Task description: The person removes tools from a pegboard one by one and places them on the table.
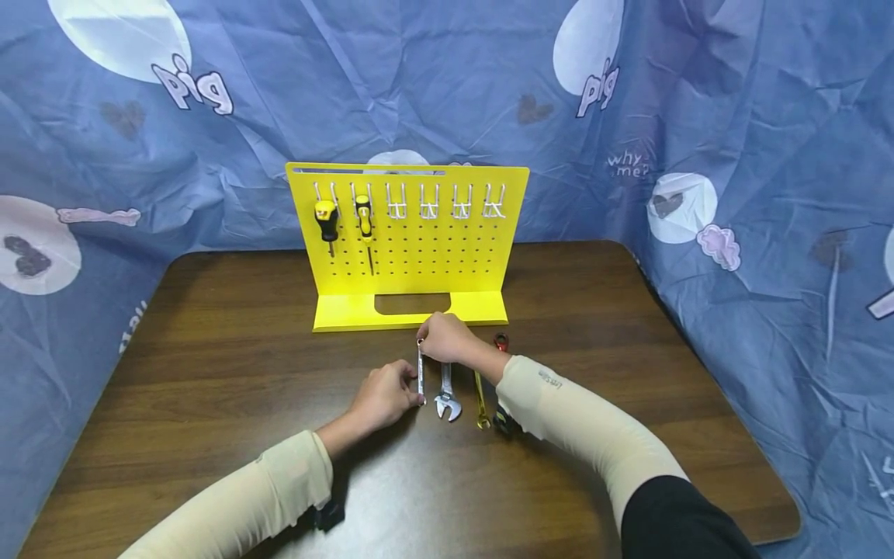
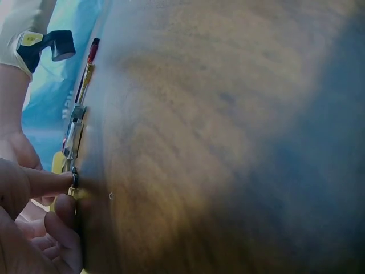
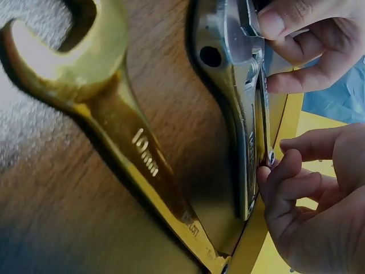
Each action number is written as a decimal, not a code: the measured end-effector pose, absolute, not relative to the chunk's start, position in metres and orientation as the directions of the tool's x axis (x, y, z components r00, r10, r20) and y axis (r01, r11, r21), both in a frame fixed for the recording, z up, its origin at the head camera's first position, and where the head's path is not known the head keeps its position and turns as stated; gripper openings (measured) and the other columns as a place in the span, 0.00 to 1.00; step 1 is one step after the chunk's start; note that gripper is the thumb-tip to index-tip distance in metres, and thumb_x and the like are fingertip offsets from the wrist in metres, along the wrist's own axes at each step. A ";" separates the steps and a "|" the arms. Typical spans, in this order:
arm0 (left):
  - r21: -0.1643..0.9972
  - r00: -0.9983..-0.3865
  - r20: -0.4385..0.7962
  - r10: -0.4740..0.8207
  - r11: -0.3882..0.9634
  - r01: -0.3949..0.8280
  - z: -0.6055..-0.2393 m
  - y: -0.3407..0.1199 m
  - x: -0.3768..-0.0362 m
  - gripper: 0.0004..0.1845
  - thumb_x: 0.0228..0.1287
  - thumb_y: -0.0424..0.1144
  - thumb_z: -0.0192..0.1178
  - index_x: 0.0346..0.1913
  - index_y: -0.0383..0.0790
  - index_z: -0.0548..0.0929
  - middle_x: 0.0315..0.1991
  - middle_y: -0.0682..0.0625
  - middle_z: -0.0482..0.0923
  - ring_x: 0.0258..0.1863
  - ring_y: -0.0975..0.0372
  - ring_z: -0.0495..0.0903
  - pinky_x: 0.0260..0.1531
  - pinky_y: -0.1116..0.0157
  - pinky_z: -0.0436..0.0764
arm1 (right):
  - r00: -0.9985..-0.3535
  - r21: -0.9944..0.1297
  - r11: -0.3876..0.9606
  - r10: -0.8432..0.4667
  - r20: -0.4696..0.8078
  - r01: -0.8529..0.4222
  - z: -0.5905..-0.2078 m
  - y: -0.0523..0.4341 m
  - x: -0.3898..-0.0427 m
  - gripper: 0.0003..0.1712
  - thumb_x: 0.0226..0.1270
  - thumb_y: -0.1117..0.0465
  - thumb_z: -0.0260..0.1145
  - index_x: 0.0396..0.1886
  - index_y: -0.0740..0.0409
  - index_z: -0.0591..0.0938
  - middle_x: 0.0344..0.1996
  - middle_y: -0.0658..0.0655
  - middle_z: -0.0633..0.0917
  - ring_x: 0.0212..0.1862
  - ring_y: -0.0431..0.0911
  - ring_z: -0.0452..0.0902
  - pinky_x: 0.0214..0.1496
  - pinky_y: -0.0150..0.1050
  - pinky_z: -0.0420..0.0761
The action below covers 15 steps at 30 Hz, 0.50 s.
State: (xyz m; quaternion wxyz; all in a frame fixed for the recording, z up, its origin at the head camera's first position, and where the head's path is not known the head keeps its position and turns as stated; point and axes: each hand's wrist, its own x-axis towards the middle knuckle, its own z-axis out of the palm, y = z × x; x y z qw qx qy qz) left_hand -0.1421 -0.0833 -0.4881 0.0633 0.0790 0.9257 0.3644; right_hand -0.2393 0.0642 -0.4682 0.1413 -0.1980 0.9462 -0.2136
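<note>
A slim silver wrench (image 1: 421, 373) lies upright in the head view between both hands. My left hand (image 1: 384, 396) pinches its near end with thumb and finger. At the far end my right hand (image 1: 447, 338) has its fingertips on the ring; the right wrist view shows the thumb and index finger closed around that tip. Just right of it lies a silver adjustable wrench (image 1: 448, 400), its upper part hidden under the right hand. A gold wrench (image 3: 154, 160) marked 10 mm is further right, partly covered by the right forearm in the head view.
Behind the hands stands a yellow pegboard (image 1: 405, 279) with white double hooks. Two yellow-black screwdrivers (image 1: 365, 221) hang on its left hooks. A red-ended tool (image 1: 500, 340) shows beside the right wrist. A blue printed curtain surrounds the brown table (image 1: 230, 349).
</note>
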 end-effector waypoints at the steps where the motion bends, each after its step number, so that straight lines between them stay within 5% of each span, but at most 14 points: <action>1: 0.682 -0.980 -0.061 0.192 0.724 0.100 -0.488 -0.083 -0.142 0.19 0.48 0.35 0.78 0.44 0.36 0.84 0.26 0.53 0.82 0.27 0.62 0.80 0.32 0.60 0.79 | -0.882 -0.455 0.833 -0.433 -0.185 -0.314 -0.468 0.064 -0.239 0.13 0.63 0.64 0.66 0.46 0.60 0.89 0.39 0.53 0.88 0.33 0.45 0.78 0.31 0.32 0.74; 10: 0.683 -0.978 -0.076 0.196 0.725 0.092 -0.487 -0.083 -0.142 0.21 0.47 0.34 0.79 0.45 0.35 0.84 0.27 0.52 0.83 0.28 0.61 0.81 0.32 0.59 0.80 | -0.871 -0.422 0.839 -0.453 -0.191 -0.344 -0.463 0.062 -0.241 0.15 0.64 0.63 0.66 0.49 0.60 0.89 0.45 0.55 0.89 0.36 0.45 0.78 0.33 0.32 0.75; 15: 0.703 -0.973 -0.079 0.215 0.705 0.098 -0.487 -0.086 -0.146 0.17 0.51 0.36 0.77 0.42 0.35 0.84 0.23 0.53 0.81 0.24 0.63 0.79 0.29 0.61 0.78 | -0.877 -0.514 0.781 -0.468 -0.105 -0.355 -0.449 0.057 -0.249 0.18 0.66 0.64 0.65 0.54 0.62 0.86 0.44 0.57 0.88 0.29 0.43 0.76 0.28 0.31 0.72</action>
